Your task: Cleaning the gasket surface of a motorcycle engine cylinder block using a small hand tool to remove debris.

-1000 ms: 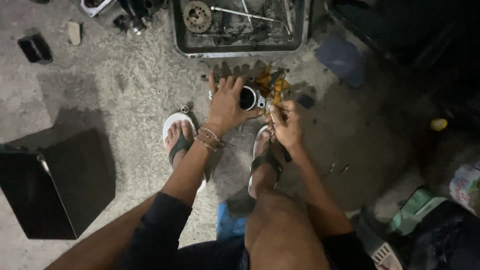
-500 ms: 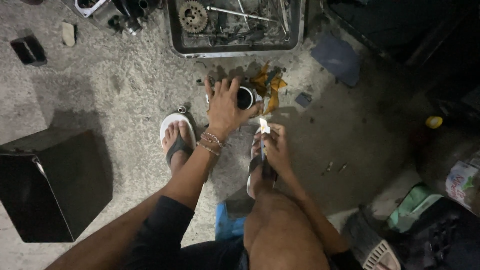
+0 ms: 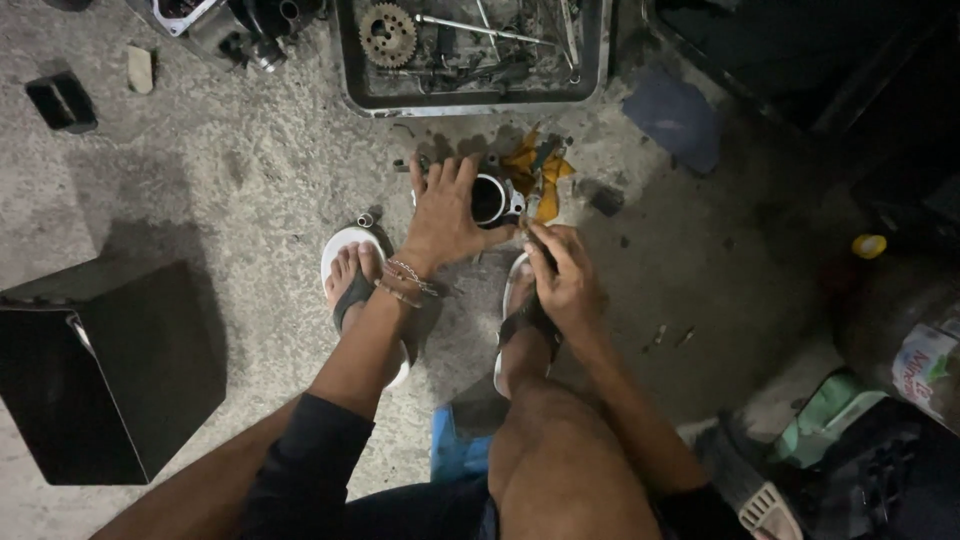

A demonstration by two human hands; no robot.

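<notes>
Drawn back from the orange scrap (image 3: 540, 175) a second ago, now lifted above the right sandal (image 3: 515, 300): right hand (image 3: 565, 280), fingers pinched on a thin dark tool or part, too small to identify. Unmoved meanwhile: left hand (image 3: 445, 215), spread flat on the concrete floor (image 3: 250, 190), thumb and fingers touching the round metal cylinder part (image 3: 490, 198) and steadying it. Cylinder part upright on the floor, just below the metal tray (image 3: 475, 100) of gears and tools. Judging by this, work on the part paused, tool being readied.
</notes>
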